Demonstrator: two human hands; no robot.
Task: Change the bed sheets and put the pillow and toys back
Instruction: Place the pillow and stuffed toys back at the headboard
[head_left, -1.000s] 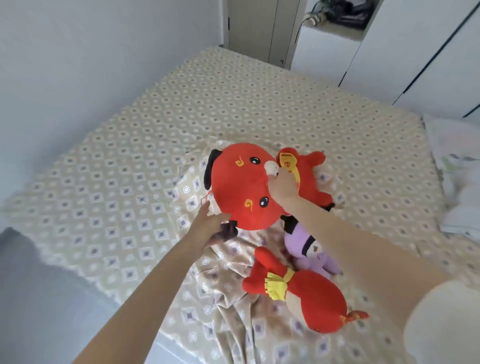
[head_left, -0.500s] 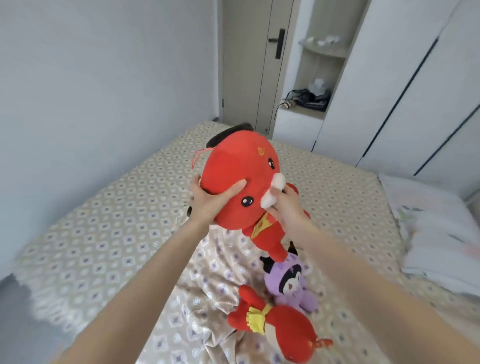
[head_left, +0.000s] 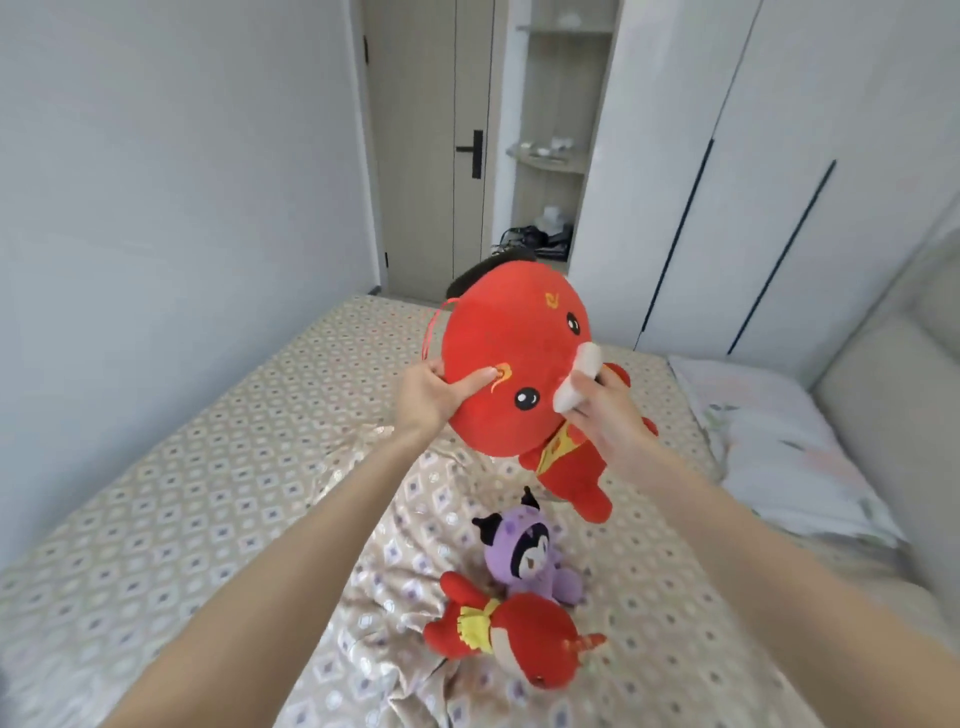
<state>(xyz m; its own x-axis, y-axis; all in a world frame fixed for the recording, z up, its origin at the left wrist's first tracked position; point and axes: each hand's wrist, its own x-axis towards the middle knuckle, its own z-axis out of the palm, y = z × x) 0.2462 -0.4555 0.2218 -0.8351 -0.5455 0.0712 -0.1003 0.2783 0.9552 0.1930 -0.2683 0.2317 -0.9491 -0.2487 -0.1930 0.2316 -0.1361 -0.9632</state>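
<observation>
1. Left fingers: my thumb lies flat across the face of the large round red plush toy, and the other fingers curl behind its 9 o'clock edge. The left hand thus clamps the head from the side and steadies it.

2. Right fingers: these pinch the toy's white snout at its 3 o'clock side. The right hand takes part of the weight and sets which way the face points. I judge that two grips are used because the head is wide and soft, and one hand would let it sag.

3. The toy hangs in the air, clear of the bed, with its small body dangling at 5 o'clock.

4. Below it, at 6 o'clock, the purple plush doll and the small red plush toy with a yellow scarf lie touching on a crumpled patterned fabric. They appear to be awaiting placement.

5. The beige diamond-patterned bed sheet is spread over the mattress.

6. The white floral pillow lies at 3 o'clock, beside the grey padded headboard, which is probably where the toy belongs.
</observation>
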